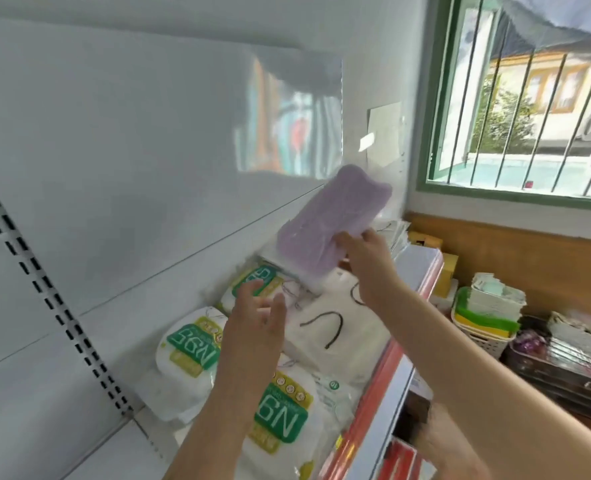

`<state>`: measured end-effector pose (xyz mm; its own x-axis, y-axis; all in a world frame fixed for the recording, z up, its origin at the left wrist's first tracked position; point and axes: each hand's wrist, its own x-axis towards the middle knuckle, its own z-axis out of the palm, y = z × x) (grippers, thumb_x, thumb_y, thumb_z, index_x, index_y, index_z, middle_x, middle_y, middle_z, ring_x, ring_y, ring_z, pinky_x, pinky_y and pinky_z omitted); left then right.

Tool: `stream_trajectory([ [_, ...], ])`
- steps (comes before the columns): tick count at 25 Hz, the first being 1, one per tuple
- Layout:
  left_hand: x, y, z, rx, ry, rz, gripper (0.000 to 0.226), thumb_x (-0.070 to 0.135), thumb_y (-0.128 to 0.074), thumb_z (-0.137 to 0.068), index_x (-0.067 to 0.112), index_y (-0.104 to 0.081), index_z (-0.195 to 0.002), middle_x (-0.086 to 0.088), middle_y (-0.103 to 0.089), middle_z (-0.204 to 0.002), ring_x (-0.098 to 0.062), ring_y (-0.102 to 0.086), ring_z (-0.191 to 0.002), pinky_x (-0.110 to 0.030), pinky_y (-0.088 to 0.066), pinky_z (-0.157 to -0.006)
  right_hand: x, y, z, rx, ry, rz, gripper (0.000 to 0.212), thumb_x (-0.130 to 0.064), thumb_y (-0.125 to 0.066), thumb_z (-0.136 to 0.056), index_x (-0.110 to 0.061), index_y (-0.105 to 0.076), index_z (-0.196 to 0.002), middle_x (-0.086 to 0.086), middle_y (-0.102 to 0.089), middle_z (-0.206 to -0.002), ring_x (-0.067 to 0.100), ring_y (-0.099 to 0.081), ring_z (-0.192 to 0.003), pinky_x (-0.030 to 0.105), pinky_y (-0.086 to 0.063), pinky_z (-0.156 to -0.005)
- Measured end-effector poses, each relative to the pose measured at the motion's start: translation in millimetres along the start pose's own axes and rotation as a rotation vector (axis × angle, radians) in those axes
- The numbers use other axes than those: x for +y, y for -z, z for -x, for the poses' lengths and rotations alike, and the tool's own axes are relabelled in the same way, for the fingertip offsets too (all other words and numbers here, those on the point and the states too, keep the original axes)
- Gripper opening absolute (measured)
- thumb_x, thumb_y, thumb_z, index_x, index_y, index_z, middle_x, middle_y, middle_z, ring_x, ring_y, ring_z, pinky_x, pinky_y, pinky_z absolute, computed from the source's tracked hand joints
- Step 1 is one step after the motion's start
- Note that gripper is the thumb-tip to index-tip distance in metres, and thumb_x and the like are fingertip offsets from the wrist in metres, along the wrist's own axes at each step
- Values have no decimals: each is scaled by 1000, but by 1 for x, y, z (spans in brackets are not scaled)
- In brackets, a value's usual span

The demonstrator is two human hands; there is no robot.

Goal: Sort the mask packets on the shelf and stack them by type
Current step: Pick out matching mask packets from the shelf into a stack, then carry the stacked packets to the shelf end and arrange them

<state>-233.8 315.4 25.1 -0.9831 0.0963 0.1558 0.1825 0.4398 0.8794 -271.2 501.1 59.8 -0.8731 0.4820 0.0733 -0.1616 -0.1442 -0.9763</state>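
Purple mask packet (332, 220), tilted at frame centre above the shelf (422, 268), is pinched by the right hand (367, 261); left hand (256, 327) hovers open-fingered over N95 packets (193, 344).

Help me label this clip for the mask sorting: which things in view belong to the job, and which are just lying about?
Part of the job:
- purple mask packet, held up by the right hand
- N95 packets on the shelf
- white mask packets beside them
- left hand, open over the packets

Just lying about:
- white basket of stacked items on the side counter
- barred window
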Motion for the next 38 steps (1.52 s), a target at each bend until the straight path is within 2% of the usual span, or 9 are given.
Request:
stream_trajectory([
  [4, -23, 8, -21, 76, -90, -828, 40, 42, -42, -99, 37, -43, -139, 9, -52, -132, -17, -46, -124, -40, -41, -103, 9, 7, -158, 197, -43, 348, 38, -13, -63, -79, -3, -53, -114, 17, -67, -105, 32, -67, -97, 47, -59, -84],
  [9, -41, 26, -33, 0, 50, -937, 42, 49, -40, -99, 41, -41, -140, 10, -43, -144, -18, -39, -131, -37, -39, -102, 62, -5, -224, 25, -113, 1096, 32, -31, -66, -89, 0, -63, -96, 15, -67, -90, 29, -64, -92, 33, -49, -76],
  [11, -47, 32, -34, -31, 21, -925, 46, 53, -34, -100, 39, -37, -144, 11, -38, -148, -16, -36, -135, -36, -37, -105, 72, -11, -222, -38, -36, 1407, 44, -41, -61, -91, -4, -63, -115, 18, -64, -121, 33, -56, -119, 39, -42, -103],
  [13, -46, 39, -32, -15, -9, -833, 49, 54, -30, -100, 36, -39, -144, 10, -40, -147, -13, -38, -134, -36, -36, -106, 68, -15, -212, -64, -101, 1561, 61, -51, -53, -94, -9, -52, -139, 25, -31, -155, 41, -24, -146, 50, -15, -119],
  [15, -41, 50, -25, 22, -48, -708, 55, 56, -27, -96, 33, -42, -143, 11, -44, -142, -10, -41, -130, -34, -37, -106, 49, -24, -194, 28, -70, 1465, 56, -50, -46, -98, -11, -52, -138, 26, -7, -162, 45, -5, -149, 55, -7, -120],
  [20, -35, 95, 24, 212, -67, -435, 50, 46, -43, -100, 28, -39, -146, 9, -46, -140, -9, -42, -129, -32, -38, -110, -2, -127, -36, -54, 608, 598, 40, -43, -44, -101, -13, -67, -112, 11, -68, -114, 27, -65, -103, 38, -50, -90],
  [24, -49, 164, 93, 409, 60, -330, 51, 37, -50, -100, 28, -37, -148, 9, -44, -143, -7, -41, -132, -20, -32, -108, -24, -224, 151, -446, 437, 47, 44, -50, -35, -98, -25, -70, -108, -7, -74, -99, 8, -68, -93, 29, -50, -88],
  [31, -93, 304, 279, 876, 348, -177, 45, 37, -53, -99, 36, -41, -142, 17, -47, -140, 1, -47, -124, -15, -37, -98, -32, -352, 393, -1154, 408, 63, 48, -53, -34, -100, -30, -52, -139, -14, -58, -136, 3, -52, -125, 30, -39, -108],
  [38, -182, 409, 502, 1272, 606, -451, 41, 31, -58, -97, 29, -50, -137, 13, -52, -132, -2, -48, -123, -11, -34, -100, 20, -430, 620, -1526, 379, 56, 49, -49, -39, -102, -28, -41, -147, -12, -49, -140, 3, -48, -121, 20, -34, -94],
])
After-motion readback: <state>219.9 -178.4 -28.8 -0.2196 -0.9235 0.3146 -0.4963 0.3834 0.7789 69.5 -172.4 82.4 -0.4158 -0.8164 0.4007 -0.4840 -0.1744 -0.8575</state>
